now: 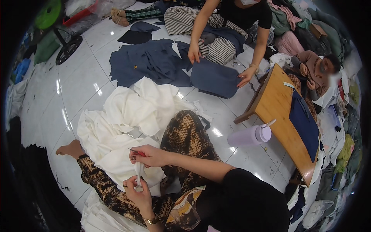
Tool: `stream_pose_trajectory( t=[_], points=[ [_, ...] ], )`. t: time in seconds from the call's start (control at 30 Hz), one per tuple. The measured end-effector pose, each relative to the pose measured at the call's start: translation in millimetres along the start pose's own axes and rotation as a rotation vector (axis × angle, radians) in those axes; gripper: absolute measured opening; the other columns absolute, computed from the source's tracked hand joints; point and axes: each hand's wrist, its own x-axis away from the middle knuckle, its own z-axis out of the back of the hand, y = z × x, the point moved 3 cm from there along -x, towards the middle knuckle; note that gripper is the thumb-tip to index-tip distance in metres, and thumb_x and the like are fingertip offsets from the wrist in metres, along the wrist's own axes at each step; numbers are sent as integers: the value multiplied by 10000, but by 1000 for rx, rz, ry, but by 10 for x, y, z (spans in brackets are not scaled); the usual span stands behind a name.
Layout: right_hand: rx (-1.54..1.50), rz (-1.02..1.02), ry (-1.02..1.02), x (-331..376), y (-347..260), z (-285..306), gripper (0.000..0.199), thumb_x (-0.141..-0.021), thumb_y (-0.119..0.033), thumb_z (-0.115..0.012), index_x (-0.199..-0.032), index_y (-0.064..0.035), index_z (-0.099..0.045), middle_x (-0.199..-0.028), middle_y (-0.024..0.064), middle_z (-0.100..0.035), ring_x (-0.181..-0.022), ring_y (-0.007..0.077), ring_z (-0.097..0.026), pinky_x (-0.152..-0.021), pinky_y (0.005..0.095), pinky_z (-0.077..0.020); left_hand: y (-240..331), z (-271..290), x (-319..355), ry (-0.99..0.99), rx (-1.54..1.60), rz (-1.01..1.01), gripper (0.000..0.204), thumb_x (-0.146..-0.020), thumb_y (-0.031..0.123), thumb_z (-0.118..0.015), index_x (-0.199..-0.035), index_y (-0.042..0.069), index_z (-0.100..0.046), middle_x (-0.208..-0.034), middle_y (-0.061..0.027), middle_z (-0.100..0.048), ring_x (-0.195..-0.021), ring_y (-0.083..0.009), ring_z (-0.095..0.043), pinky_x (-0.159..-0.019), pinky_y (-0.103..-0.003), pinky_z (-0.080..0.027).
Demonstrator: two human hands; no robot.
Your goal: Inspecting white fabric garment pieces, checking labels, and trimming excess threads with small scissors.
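White cloth [123,116] lies heaped on the tiled floor [73,85] and over the lap of the person wearing the camera, who sits with legs in brown patterned trousers [187,135]. The right hand [148,155] is near the centre, its grip closed on a small red-handled cutter [138,152] whose thin tip points left. Just below, the left hand [138,190] pinches a narrow fold of the white cloth between thumb and fingers, grip clamped on it, holding the fold up to the right hand; the two hands are close together, joined by that strip of cloth. A gold bracelet [150,220] sits on the left wrist.

Far across the floor a second person sits with both hands on a folded navy piece [214,79]; more navy cloth [148,62] is spread to the left of it. To the right stands a low wooden counter [276,104] carrying a dark blue piece [305,123]. A lilac bottle [249,136] lies on its side on the floor just beside the counter's near-left edge. A third person sits beyond the counter at far right, among piles of mixed garments.
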Motion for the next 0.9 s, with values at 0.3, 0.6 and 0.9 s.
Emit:
stream_pose_trajectory(
  t=[0.3,0.6,0.9],
  points=[
    [-2,74,222,169,-15,107,136,-839,-21,-411,-931,11,-506,-754,46,-520,-496,91,-505,-457,229,-434,14,13,22,-42,129,122,143,-714,-8,-560,-854,-3,-526,-751,-90,-528,-676,-205,-496,-639,-300,-406],
    [114,-132,-129,217,67,-6,239,-832,-11,-438,-1056,1,-522,-836,95,-523,-567,145,-546,-560,265,-460,29,77,19,-66,210,103,112,-764,18,-568,-870,-18,-559,-766,-86,-542,-681,-186,-489,-630,-286,-397],
    [333,290,239,208,-234,103,181,-797,61,-469,-924,-26,-563,-834,57,-501,-696,121,-524,-616,233,-414,-9,-65,23,116,-91,-1,254,-659,4,-613,-895,27,-522,-847,-136,-537,-803,-303,-514,-700,-369,-405]
  ],
)
